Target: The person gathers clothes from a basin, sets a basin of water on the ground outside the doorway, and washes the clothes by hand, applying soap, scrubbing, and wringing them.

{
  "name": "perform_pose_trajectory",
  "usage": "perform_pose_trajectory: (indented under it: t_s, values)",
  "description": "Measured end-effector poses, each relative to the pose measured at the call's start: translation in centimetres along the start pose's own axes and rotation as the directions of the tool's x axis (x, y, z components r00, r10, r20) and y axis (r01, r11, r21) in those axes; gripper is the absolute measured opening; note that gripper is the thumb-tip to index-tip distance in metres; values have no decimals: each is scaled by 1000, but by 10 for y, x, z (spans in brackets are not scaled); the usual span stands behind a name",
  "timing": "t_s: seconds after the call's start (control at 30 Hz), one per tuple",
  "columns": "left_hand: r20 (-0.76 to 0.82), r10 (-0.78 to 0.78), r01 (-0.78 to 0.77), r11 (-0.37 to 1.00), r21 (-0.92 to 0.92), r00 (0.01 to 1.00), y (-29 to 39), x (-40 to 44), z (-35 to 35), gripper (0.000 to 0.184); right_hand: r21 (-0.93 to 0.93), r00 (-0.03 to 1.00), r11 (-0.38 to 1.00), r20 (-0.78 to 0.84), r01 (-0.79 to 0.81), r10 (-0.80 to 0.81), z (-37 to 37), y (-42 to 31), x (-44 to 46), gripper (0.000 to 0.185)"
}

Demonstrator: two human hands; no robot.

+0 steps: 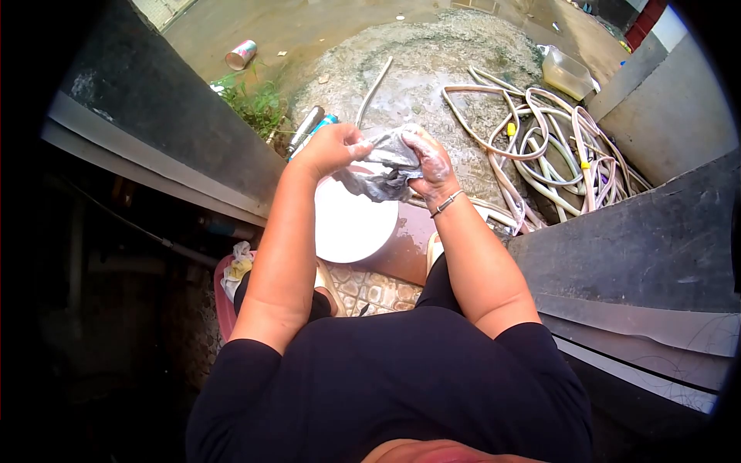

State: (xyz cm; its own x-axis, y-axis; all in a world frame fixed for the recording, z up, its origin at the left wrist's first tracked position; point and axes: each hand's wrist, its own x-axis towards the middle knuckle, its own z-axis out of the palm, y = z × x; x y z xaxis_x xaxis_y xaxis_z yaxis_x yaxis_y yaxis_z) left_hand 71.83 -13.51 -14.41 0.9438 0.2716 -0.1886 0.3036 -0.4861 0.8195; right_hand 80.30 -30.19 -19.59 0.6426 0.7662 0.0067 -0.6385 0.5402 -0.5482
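A wet grey cloth, bunched and soapy, hangs between my two hands. My left hand pinches its left edge between thumb and fingers. At its right side, my right hand is wrapped round the cloth, with white suds on the fingers and a bracelet on the wrist. Beneath the cloth is a round white basin, overexposed, so whatever it holds cannot be made out.
Coiled hoses lie at the right, below a translucent tub. A pink container with cloths stands at lower left. Dark panels flank both sides. A can lies at upper left.
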Motion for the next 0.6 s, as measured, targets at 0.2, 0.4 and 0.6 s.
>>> perform_pose_trajectory:
  t_s: [0.2, 0.4, 0.6]
  values:
    - [-233, 281, -271, 960, 77, 931, -11, 6, 5, 11, -26, 995, 995, 10, -97, 97, 18, -6, -8, 22]
    - [-317, 319, -300, 948, 110, 893, -4, 6, 11, 17, -125, 980, 982, 123, -141, 156, 6, 1, -3, 30]
    - [-216, 133, -117, 989, 85, 967, 6, -5, 12, 18, -30, 999, 999, -24, -31, 30, 0, 2, 2, 21]
